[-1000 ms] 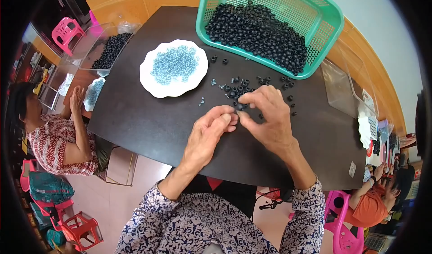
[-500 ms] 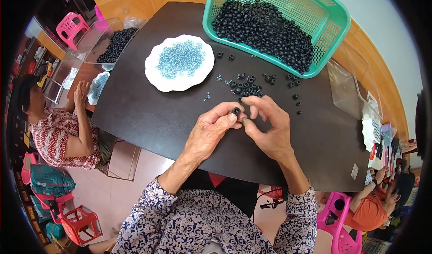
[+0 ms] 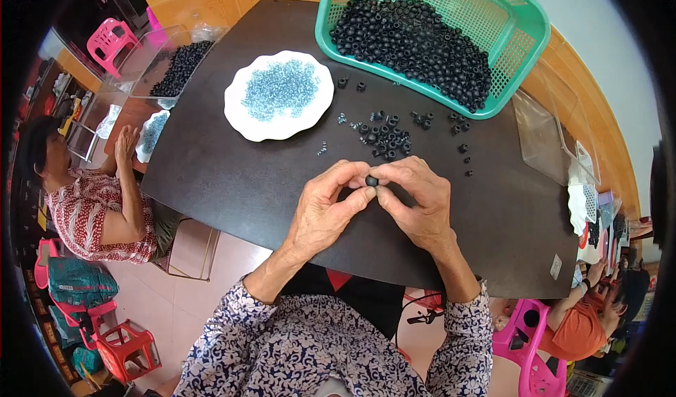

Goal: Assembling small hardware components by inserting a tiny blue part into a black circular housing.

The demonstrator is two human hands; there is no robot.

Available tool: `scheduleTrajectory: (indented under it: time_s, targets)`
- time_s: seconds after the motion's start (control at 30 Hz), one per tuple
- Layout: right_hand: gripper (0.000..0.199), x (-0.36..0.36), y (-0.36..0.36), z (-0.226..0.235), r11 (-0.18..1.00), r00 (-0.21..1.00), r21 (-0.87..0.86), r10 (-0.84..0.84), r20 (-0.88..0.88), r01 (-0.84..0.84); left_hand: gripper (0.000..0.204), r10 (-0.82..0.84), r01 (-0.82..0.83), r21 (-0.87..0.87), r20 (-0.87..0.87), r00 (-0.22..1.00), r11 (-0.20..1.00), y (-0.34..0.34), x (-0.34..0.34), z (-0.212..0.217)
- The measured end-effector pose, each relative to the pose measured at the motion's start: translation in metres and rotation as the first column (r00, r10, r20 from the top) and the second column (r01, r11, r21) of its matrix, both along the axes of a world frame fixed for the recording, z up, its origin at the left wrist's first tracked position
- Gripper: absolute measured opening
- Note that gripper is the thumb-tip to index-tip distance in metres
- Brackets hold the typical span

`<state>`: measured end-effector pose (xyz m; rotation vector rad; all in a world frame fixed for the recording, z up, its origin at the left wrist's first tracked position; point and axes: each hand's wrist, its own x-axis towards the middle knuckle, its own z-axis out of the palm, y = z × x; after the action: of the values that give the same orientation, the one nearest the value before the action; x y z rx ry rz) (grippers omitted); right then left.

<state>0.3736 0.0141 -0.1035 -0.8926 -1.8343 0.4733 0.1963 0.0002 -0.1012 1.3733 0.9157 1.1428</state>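
A small round black bead-like piece (image 3: pixel 371 181) is pinched between the fingertips of both hands, just over the near part of the table. My left hand (image 3: pixel 325 203) grips it from the left with thumb and forefinger. From the other side, the thumb and forefinger of my right hand (image 3: pixel 420 198) press on it. Beyond my fingers lies a loose heap of similar hollow black pieces (image 3: pixel 386 141). A few tiny metal springs (image 3: pixel 343 119) are scattered beside that heap. A white scalloped plate (image 3: pixel 236 121) to the left bears a pile of small bluish springs (image 3: pixel 279 91).
A green mesh basket (image 3: pixel 325 39) full of black pieces stands at the far edge of the dark table (image 3: pixel 211 179). A clear plastic bin (image 3: pixel 539 133) is at the right. One person (image 3: pixel 105 207) sits at the left, another (image 3: pixel 581 326) at the right.
My right hand has moved left so its fingertips meet the black piece held by my left hand. The piece has turned: its hole faced up before and is now out of sight.
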Motion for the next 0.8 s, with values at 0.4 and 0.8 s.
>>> scheduleTrajectory:
  time_s: [0.4, 0.8]
  targets:
    - [0.035, -0.002, -0.004, -0.002, 0.993, 0.990, -0.102, 0.049, -0.135, -0.064, 0.024, -0.103, 0.146, -0.269, 0.167, 0.981, 0.952, 0.005, -0.003, -0.003]
    - [0.021, 0.008, -0.001, -0.001, 0.936, 0.981, -0.340, -0.143, -0.133, 0.090, 0.016, -0.036, 0.094, -0.306, 0.190, 0.981, 0.947, 0.004, -0.006, -0.012]
